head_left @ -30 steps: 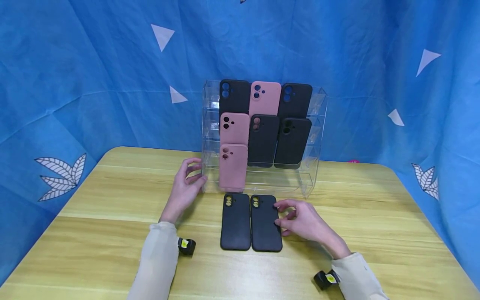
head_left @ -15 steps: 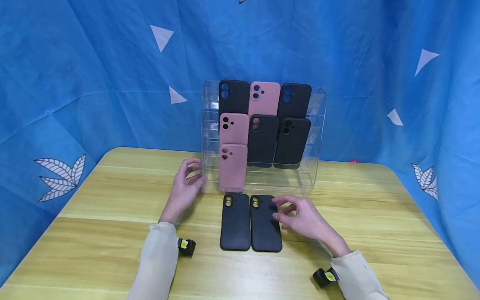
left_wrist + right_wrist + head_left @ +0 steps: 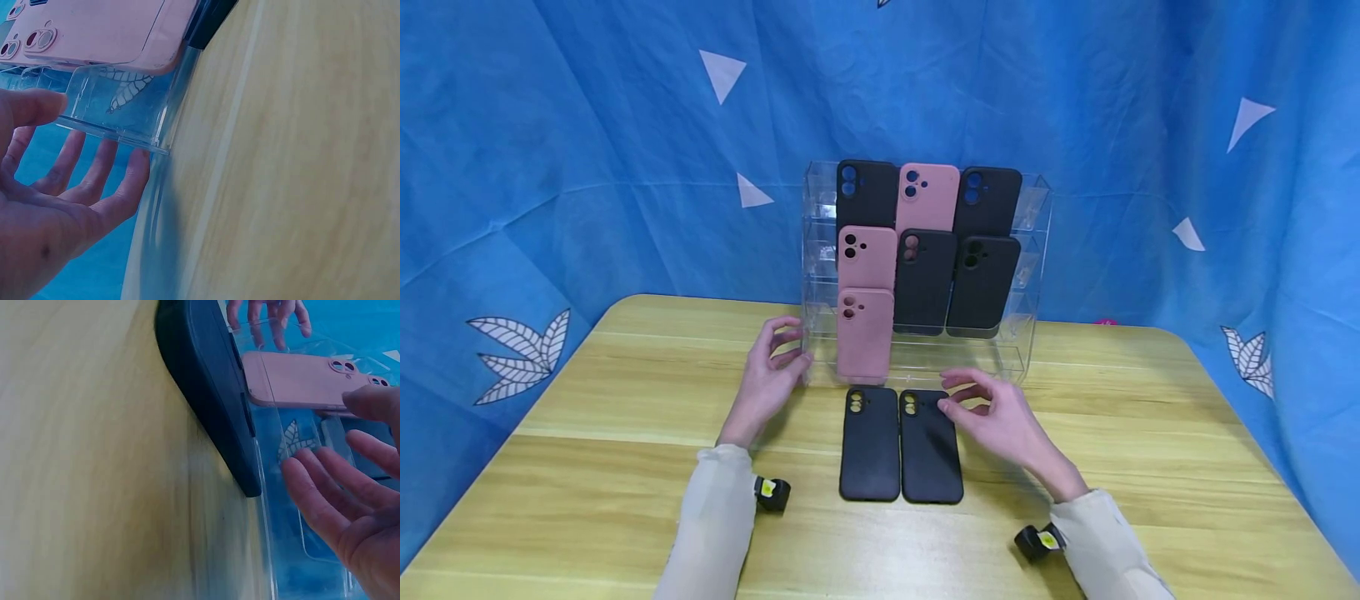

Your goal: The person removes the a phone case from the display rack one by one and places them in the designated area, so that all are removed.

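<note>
My left hand touches the left side of a clear tiered display stand, its thumb near the front edge. In the left wrist view its fingertips rest against the clear side wall, and the thumb lies close to the front. Over the top right corner of a black phone case hovers my right hand, fingers parted and holding nothing. Another black phone case lies beside that one, both flat on the table. A pink phone case stands in the stand's lower left.
The stand's upper tiers bear a pink phone case, a black phone case and several others. A wooden table carries everything. Behind it hangs a blue patterned cloth.
My right hand has left the right edge of the right-hand black phone case and moved up toward the stand. My left hand and the cases have stayed put.
</note>
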`<state>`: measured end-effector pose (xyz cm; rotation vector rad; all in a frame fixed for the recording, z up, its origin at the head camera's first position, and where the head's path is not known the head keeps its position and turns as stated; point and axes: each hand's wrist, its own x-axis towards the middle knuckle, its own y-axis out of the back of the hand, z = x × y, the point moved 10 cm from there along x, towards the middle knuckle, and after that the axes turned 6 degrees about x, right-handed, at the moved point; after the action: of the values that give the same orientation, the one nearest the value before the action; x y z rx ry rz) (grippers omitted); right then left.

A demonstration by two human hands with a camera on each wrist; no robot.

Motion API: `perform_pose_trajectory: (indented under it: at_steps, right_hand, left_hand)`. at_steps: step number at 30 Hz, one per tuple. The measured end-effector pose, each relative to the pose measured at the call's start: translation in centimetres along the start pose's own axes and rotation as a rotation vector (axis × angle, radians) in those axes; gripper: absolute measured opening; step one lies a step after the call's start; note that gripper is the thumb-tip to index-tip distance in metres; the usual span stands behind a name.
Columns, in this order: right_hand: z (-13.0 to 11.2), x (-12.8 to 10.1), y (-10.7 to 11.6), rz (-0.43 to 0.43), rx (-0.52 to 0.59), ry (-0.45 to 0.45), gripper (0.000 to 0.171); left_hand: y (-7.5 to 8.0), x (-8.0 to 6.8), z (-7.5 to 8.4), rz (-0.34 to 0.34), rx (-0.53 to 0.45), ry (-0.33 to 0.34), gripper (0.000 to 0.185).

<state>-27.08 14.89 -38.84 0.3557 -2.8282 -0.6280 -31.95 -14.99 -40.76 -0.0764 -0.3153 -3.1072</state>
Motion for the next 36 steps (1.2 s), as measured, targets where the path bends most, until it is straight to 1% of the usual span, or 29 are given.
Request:
perform_pose_trajectory:
  at_steps: [7,13,28,36]
  right_hand:
    - [-0.6,0.9,0.2,0.067,0.037,0.035,0.038]
    - [-1.2,1.8,0.1,0.103,0.054,0.066,0.042]
    - [-1.9,4.2,-1.2,0.141,0.102,0.129,0.045]
    - [-1.6,5.1,-1.8,0.167,0.137,0.114,0.044]
  left_hand:
    - [0.0,0.0,0.0,-0.002,0.003,0.004,0.052]
    - [0.0,0.1,0.0,-0.003,0.009,0.002,0.052]
    - [0.1,0.1,-0.1,-0.002,0.009,0.002,0.051]
    - [0.1,0.1,-0.2,-0.006,0.001,0.006,0.051]
